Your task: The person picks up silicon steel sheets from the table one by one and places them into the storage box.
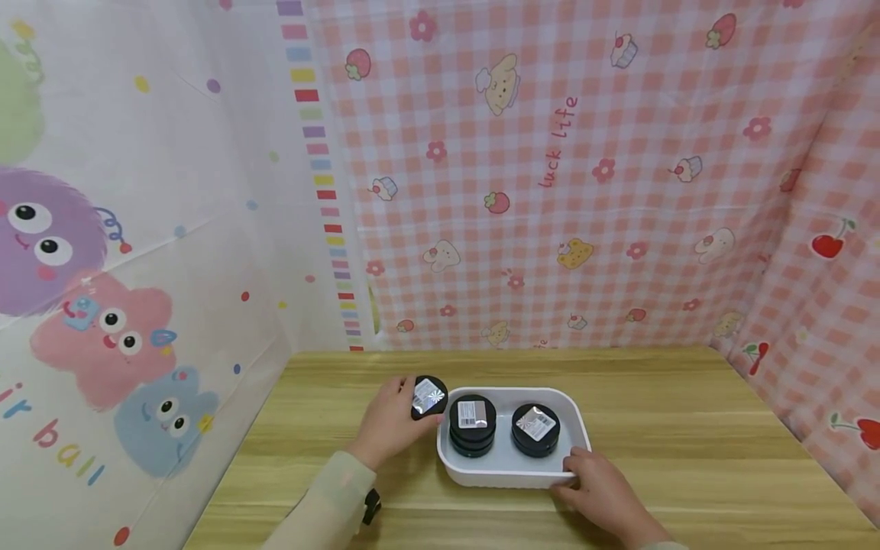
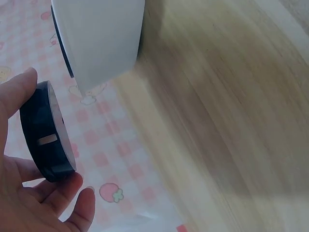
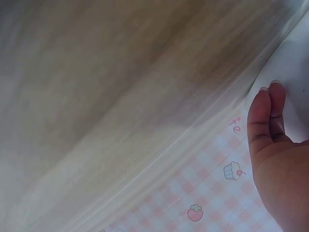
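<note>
My left hand (image 1: 386,424) grips a flat, round black container (image 1: 429,396) with a silvery-white label on top, held just off the left end of a white tray (image 1: 505,480). In the left wrist view, thumb and fingers pinch the rim of this black container (image 2: 41,128), beside the tray's outer wall (image 2: 104,38). Inside the tray stand two stacks of similar labelled containers: a left stack (image 1: 472,426) and a right stack (image 1: 536,431). At the tray's front right corner, my right hand (image 1: 605,489) holds the rim, fingers over the edge and thumb outside.
The tray stands on a wood-grain table (image 1: 660,412). A pink checked cloth (image 1: 536,229) hangs behind it, and a white cartoon cloth (image 1: 227,305) hangs along the left side. Something small and black (image 1: 371,506) shows by the left sleeve.
</note>
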Demonstrator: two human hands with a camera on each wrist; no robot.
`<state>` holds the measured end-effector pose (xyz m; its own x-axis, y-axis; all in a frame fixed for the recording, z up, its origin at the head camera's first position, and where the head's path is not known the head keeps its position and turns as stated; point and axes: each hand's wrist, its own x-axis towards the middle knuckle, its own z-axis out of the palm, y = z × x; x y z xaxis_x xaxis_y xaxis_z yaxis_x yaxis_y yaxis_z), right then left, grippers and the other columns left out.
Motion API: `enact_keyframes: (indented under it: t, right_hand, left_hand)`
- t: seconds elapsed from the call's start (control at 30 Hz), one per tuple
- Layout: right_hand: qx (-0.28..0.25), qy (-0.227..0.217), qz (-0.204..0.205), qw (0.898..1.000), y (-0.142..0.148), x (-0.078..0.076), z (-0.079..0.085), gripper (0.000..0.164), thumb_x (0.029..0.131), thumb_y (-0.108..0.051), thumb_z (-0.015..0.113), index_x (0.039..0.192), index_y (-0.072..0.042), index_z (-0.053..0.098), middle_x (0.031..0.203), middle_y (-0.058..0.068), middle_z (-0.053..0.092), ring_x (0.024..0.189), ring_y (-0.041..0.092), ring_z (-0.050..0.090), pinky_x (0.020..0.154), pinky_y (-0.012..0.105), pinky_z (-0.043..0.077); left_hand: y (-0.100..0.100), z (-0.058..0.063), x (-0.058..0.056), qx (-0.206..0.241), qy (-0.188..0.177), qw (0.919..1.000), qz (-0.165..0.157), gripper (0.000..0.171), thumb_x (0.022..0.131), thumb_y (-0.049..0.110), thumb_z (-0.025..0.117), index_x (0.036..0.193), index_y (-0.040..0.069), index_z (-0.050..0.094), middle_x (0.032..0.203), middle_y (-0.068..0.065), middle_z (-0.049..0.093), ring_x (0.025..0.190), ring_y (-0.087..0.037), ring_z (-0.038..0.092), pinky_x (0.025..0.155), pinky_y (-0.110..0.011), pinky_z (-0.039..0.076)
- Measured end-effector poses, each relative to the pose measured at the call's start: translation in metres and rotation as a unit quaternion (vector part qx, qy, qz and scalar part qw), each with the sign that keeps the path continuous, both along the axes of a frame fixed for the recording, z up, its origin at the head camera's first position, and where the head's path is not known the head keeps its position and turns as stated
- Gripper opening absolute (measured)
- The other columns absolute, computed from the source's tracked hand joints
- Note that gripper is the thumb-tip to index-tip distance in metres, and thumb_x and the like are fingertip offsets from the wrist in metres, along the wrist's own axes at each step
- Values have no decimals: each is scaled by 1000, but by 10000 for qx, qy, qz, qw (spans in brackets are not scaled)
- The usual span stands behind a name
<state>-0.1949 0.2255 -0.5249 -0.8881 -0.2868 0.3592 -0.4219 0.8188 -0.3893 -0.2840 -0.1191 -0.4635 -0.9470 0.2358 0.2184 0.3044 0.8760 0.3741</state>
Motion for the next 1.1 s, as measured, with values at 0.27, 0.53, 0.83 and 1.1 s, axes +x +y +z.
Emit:
enact_keyframes:
  t: [0.27, 0.53, 0.83, 1.1]
  right_hand:
    - [-9, -143, -31, 9999, -1, 1, 1, 25, 73, -26, 84, 69, -22, 60, 72, -13, 47, 65, 1, 40, 60, 25, 38]
    - [-13, -133, -36, 9999, -1, 1, 2, 25, 73, -26, 84, 69, -22, 60, 72, -13, 47, 65, 2, 40, 60, 26, 38]
    - [6, -65, -36, 10000, 1, 2, 2, 26, 72, -25, 85, 68, -21, 60, 71, -13, 46, 64, 1, 40, 59, 26, 38]
    - [12, -15, -40, 10000, 1, 1, 0, 26, 72, -25, 86, 69, -21, 60, 72, -14, 47, 64, 2, 40, 59, 25, 37]
  left_hand:
    - [9, 0, 1, -209, 31, 9996, -185, 97, 82, 62, 74, 145, -5, 46, 141, -26, 53, 131, -39, 53, 110, -50, 44]
    - [20, 3, -2, -141, -247, 9994, -191, 98, 82, 65, 72, 148, -2, 45, 145, -23, 51, 134, -37, 51, 111, -51, 43]
    - [31, 7, -2, -98, -380, 9986, -351, 95, 82, 64, 73, 148, 1, 45, 146, -22, 50, 133, -37, 51, 112, -52, 42]
    - [42, 11, -7, -8, -464, 9969, -630, 96, 82, 65, 72, 152, 6, 43, 149, -18, 49, 136, -35, 50, 113, -51, 41]
